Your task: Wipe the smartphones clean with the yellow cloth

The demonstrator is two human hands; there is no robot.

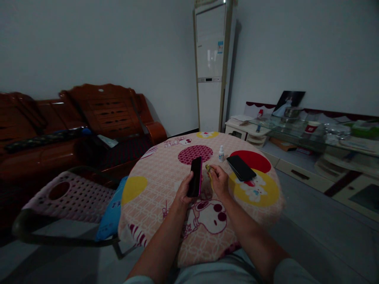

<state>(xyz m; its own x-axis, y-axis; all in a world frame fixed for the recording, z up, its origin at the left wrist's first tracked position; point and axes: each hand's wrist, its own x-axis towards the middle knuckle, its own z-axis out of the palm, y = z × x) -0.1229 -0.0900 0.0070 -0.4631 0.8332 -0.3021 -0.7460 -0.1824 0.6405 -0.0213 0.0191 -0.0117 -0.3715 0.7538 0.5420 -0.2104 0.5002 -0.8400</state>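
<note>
While the left hand grips a phone from its back edge, fingers wrapped around it and the dark screen turned toward the right, the right hand pinches a small yellowish cloth between thumb and fingertips, just beside the screen. The phone stands almost upright above the middle of the worktop, not touching it.

To wipe well, I think the left hand should hold the phone firm by its sides only, so the glass stays free, and the cloth should press flat and move in straight passes from one end to the other.

Behind the phone, a small white bottle stands upright, near but apart. To the right of the phone lies a second phone, flat and dark, well apart from the hands. Bare room on the worktop is in front of the phone, toward the person, and to its left. The round edge is close on the near side, where the forearms cross it. Left of the worktop stands a plastic chair, its rim near the edge.
</note>
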